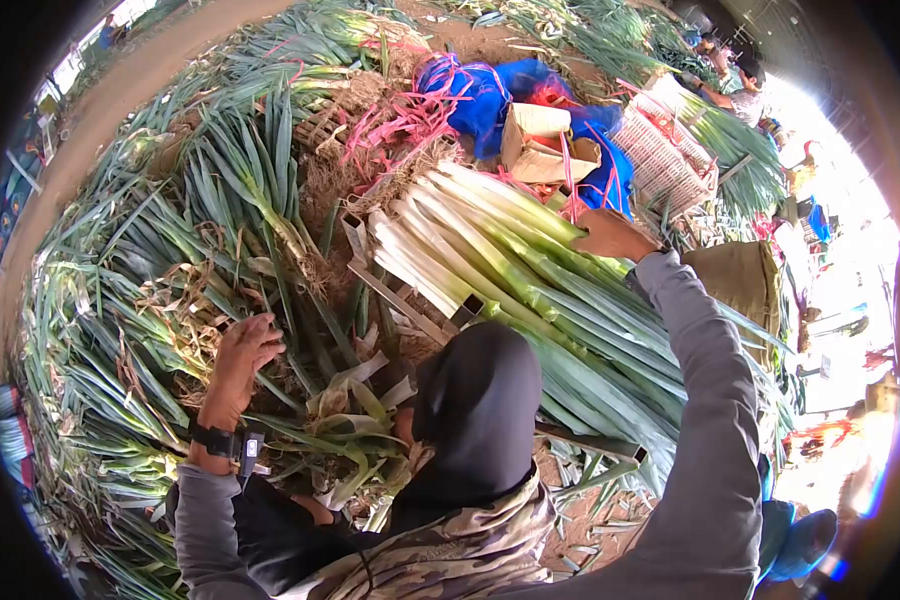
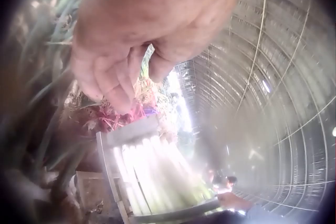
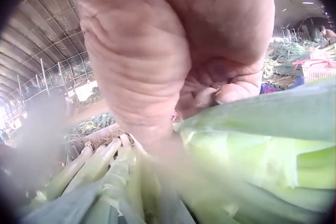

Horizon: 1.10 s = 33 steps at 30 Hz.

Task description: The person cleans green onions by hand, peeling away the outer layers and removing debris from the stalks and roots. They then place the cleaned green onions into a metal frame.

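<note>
Long leeks (image 1: 490, 240), white at the root end and green toward the leaves, lie side by side in a metal frame (image 1: 400, 300). At the far side of this stack my right hand (image 1: 615, 236) grips a leek (image 3: 252, 108); in the right wrist view its fingers curl in and the thumb comes down against the stalks. Left of the frame, my left hand (image 1: 242, 355) is raised over loose leeks (image 1: 120, 330) and dry leaves. Its fingers bend loosely with nothing held, as the left wrist view of the same hand (image 2: 152, 29) also shows.
A person in a dark hood (image 1: 480, 410) sits close in front, between my arms. Behind the frame are pink ties (image 1: 405, 130), blue netting (image 1: 480, 100), a cardboard box (image 1: 545, 145) and a pink basket (image 1: 665, 150). Leek heaps spread along the left. Another person (image 1: 748, 95) is farther back.
</note>
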Tool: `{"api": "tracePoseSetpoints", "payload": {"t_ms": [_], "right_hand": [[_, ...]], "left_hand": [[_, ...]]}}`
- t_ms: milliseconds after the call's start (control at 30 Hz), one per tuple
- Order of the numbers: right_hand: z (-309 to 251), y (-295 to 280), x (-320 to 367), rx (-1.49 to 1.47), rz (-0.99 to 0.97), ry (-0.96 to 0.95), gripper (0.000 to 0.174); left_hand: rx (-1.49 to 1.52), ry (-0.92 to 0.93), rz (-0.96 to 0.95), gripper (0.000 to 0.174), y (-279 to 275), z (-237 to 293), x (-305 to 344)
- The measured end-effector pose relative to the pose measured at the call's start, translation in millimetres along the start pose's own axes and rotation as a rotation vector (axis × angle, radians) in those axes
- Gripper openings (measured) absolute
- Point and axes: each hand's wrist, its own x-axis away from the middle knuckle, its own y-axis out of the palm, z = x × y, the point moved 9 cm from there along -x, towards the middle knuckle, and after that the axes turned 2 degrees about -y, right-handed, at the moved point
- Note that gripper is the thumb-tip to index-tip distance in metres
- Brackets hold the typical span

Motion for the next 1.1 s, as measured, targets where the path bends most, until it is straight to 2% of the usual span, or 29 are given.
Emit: {"api": "tracePoseSetpoints", "payload": {"t_ms": [33,67,167,200,300,400,533,633,667,800,900,933,1000,1033,1100], "right_hand": [[-3,-1,-5,-0.052,0.023,-0.001,0.044],[0,6,-13,-0.122,0.127,-0.056,0.047],[3,23,-26,-0.002,0.156,-0.155,0.048],[4,26,-25,0.005,0.154,-0.174,0.047],[-3,24,-22,0.009,0.06,-0.068,0.042],[13,56,-35,0.104,0.194,-0.113,0.038],[19,60,-42,0.05,0.049,-0.09,0.041],[4,41,-32,0.088,-0.098,0.033,0.043],[1,34,-30,0.089,0.052,-0.036,0.041],[-5,15,-18,0.002,0.14,-0.111,0.042],[4,14,-4,0.272,0.155,-0.093,0.039],[8,16,2,0.233,0.127,0.027,0.039],[7,12,12,0.054,0.23,0.06,0.04],[12,13,16,-0.04,0.279,0.076,0.04],[18,-2,19,-0.18,0.244,0.069,0.04]], "left_hand": [[-0.006,-0.011,-0.001,0.05,4,-2,-4],[-0.016,0.004,-0.033,0.052,10,-4,-8],[-0.123,-0.056,-0.132,0.055,28,-11,-12],[-0.148,-0.025,-0.168,0.055,32,-11,-13],[-0.18,0.03,-0.236,0.053,42,-9,-12],[-0.248,-0.002,-0.271,0.053,51,2,-4],[-0.272,0.046,-0.296,0.056,50,17,0],[-0.255,0.139,-0.254,0.054,37,32,8],[-0.228,0.151,-0.249,0.054,33,34,12],[-0.195,0.188,-0.215,0.053,7,45,42],[-0.186,0.205,-0.13,0.055,-13,50,58],[-0.148,0.199,-0.093,0.054,-23,44,57],[-0.076,0.242,-0.014,0.058,-46,27,46],[-0.078,0.207,-0.007,0.058,-48,22,46],[-0.094,0.129,0.006,0.059,-52,16,49]]}}
